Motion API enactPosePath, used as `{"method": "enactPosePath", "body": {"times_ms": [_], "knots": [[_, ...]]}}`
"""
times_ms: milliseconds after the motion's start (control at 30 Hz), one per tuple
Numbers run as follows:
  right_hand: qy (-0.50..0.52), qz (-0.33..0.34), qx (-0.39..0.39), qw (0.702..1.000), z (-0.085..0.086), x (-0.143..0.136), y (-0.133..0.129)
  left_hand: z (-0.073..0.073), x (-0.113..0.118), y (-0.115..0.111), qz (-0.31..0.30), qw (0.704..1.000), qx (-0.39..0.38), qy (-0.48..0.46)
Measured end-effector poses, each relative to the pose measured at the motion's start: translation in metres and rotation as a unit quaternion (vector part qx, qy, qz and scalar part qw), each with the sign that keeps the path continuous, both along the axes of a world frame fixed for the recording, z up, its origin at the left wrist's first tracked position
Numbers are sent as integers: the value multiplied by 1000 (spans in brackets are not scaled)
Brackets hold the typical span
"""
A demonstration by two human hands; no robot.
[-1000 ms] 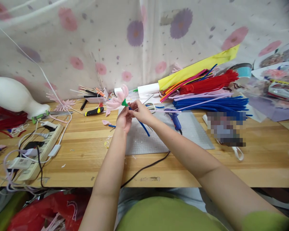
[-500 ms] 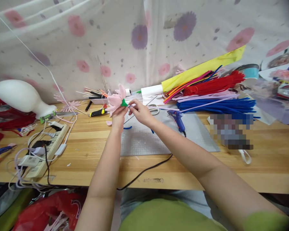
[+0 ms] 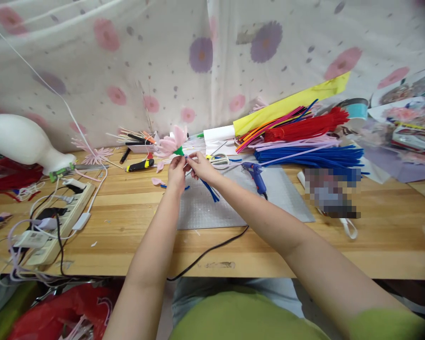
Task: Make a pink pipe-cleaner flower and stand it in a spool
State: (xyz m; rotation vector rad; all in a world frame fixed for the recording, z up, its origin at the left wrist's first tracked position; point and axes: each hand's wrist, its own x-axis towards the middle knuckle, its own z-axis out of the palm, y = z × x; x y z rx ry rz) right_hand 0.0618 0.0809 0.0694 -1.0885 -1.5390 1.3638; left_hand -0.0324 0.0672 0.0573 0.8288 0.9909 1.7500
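A pink artificial flower (image 3: 173, 141) with a green base tilts to the upper left above the back edge of the grey cutting mat (image 3: 212, 212). My left hand (image 3: 177, 173) is closed around its stem, just under the green base. Against that stem my right hand (image 3: 199, 166) is pinched, thumb and fingers pressed together. What lies between the right fingertips is too small to make out. Blue pipe cleaners (image 3: 209, 191) lie on the mat under my right wrist. White-handled scissors (image 3: 220, 160) rest behind that hand.
A blue glue gun (image 3: 255, 177) lies on the mat, its black cord running to the table's front edge. Bundles of blue (image 3: 311, 158) and red pipe cleaners (image 3: 308, 126) are at the back right. A power strip (image 3: 62, 224) and a white foam head (image 3: 19, 139) stand left.
The flower has turned slightly and sits a little lower. Both hands stay together at its stem, the right one shifted slightly. More blue pipe cleaners show beneath the right wrist.
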Motion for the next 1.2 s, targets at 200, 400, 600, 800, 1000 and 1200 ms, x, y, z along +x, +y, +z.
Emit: {"method": "enactPosePath", "body": {"times_ms": [200,400,600,800,1000,1200], "knots": [[23,59,-95,993,-7,15,-6,-21,10,-2,-32,999,14,-24],[72,111,-116,984,1,35,-13,-4,3,-1,-40,998,17,-48],[117,128,-87,981,4,41,-9,12,2,-5,6,999,34,10],[162,103,-51,980,11,28,-4,29,12,-10,29,991,19,129],[169,46,-4,985,16,22,-3,39,8,-7,41,985,9,169],[155,26,40,987,22,23,-6,42,5,-7,49,984,-10,174]]}}
